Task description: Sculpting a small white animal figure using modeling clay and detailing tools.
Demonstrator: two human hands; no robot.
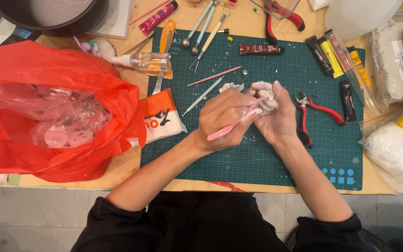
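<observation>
A small lump of white clay (266, 99) is held above the middle of the green cutting mat (257, 158), a little toward the mat's far edge. It is cupped in the right hand (278, 119), whose fingers are curled closely round it, so that only its upper and left faces are seen. A slim pink modelling tool (232, 126) is gripped pen-fashion in the left hand (222, 119), with the fingers closed narrowly on the shaft.

The tool's long axis runs diagonally, from the handle end low and toward the near left corner of the mat, up to the tip, which is pointed toward the far right and is laid against the clay. No clear long axis can be told for the lump itself; it looks rounded and folded.

The shaping would probably be done best with light, short strokes, the clay being turned by the right fingers rather than the tool being forced, since soft clay is likely to dent under pressure.

Just right of the hands, red-handled pliers (311, 116) lie on the mat. Two more thin tools (208, 84) lie beyond the left hand. An orange plastic bag (57, 107) is spread over the bench's left edge.
</observation>
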